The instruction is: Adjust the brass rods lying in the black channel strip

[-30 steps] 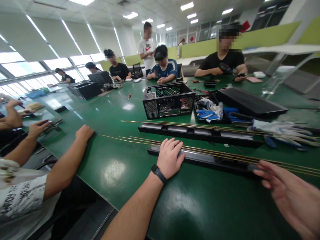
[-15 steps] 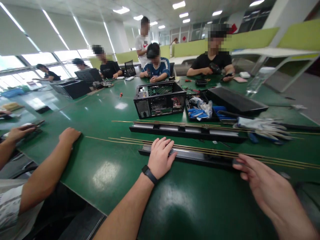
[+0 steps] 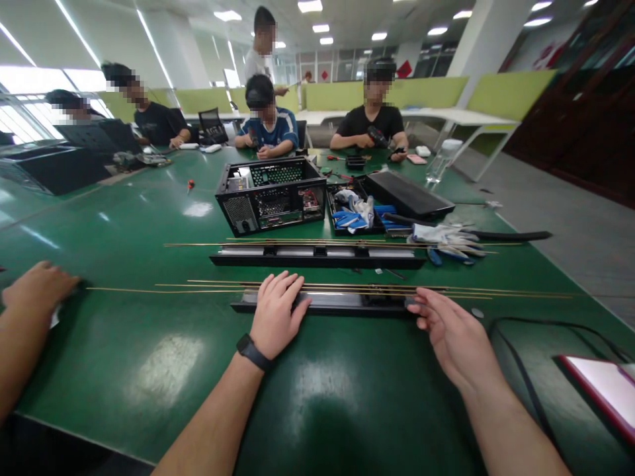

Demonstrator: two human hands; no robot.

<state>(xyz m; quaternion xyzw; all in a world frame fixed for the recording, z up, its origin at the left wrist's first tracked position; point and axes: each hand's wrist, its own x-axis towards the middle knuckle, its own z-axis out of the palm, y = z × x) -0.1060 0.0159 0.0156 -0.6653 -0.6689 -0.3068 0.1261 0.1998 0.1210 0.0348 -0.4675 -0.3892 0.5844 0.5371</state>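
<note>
A long black rail [image 3: 342, 305] with a greyish inner channel lies in front of me, and several thin brass-coloured rods [image 3: 198, 285] run lengthwise over and behind it. My left hand [image 3: 278, 314], a dark band on its wrist, lies across the rail's left part with fingers stretched forward and thumb apart. At the rail's right end, my right hand [image 3: 451, 330] has its thumb and bent fingers closed around the tip, where a small grey piece shows. Behind lies a second black rail [image 3: 317, 256] with light strips inside and more rods along it.
Beyond the rails stand an open black computer case [image 3: 272, 198] and a tray of blue-and-white gloves [image 3: 353, 210]. More gloves [image 3: 446, 239] lie to the right, near a cable [image 3: 526, 370] and a red-edged pad [image 3: 602, 390]. A neighbour's hand [image 3: 42, 287] rests at left; co-workers sit opposite.
The view has turned right, so everything sits further left, and the red-edged pad has come into sight. Both my hands keep their places on the near rail.
</note>
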